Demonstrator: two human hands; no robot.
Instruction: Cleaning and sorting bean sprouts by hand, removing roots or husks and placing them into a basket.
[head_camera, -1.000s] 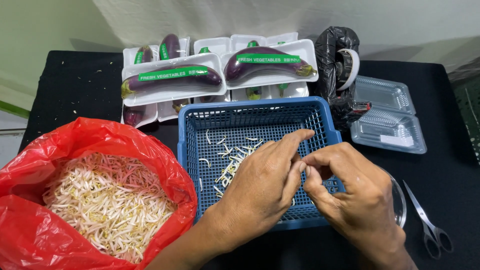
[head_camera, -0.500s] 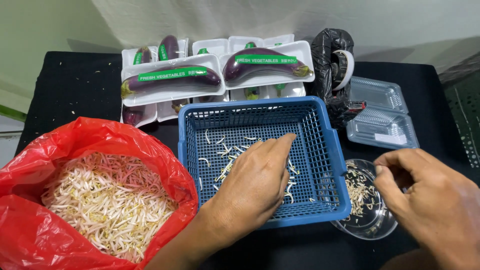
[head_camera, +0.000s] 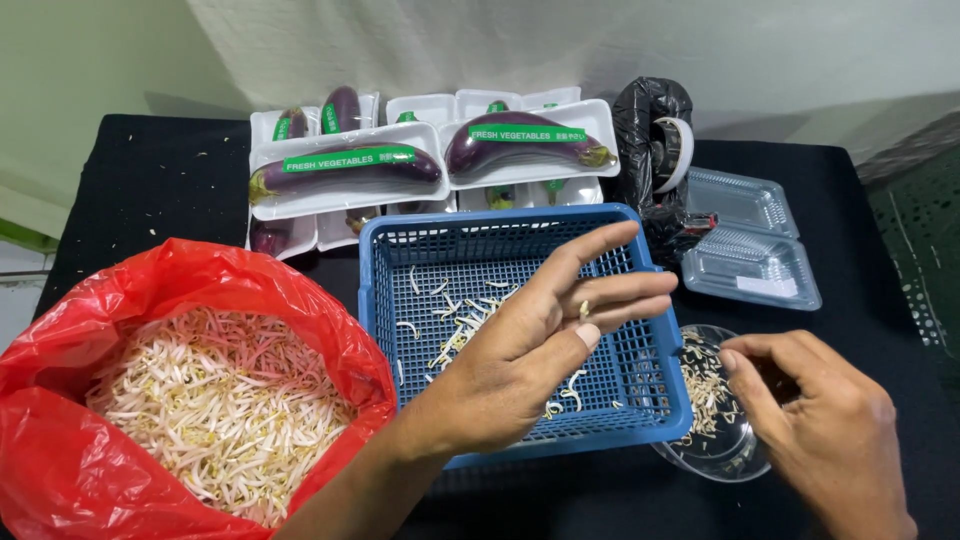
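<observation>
Head view shows our left hand (head_camera: 525, 350) hovering loosely spread over the blue basket (head_camera: 520, 330), a small sprout bit lying between its fingers, while our right hand (head_camera: 830, 440) pinches narrow at the rim of the clear bowl (head_camera: 715, 450) at four o'clock, dropping trimmings there. To do this well, we judge it best to hold each sprout above the basket, pinch cleanly, and release waste right over the bowl. The bean sprouts (head_camera: 215, 400) fill the red bag (head_camera: 60, 480) at eight o'clock. At twelve o'clock sit white trays of purple eggplants (head_camera: 350, 165), film-wrapped with green strip labels. At two o'clock lie clear clamshell boxes (head_camera: 750, 240) beside a black bag (head_camera: 650, 130) on the desk (head_camera: 150, 190).
</observation>
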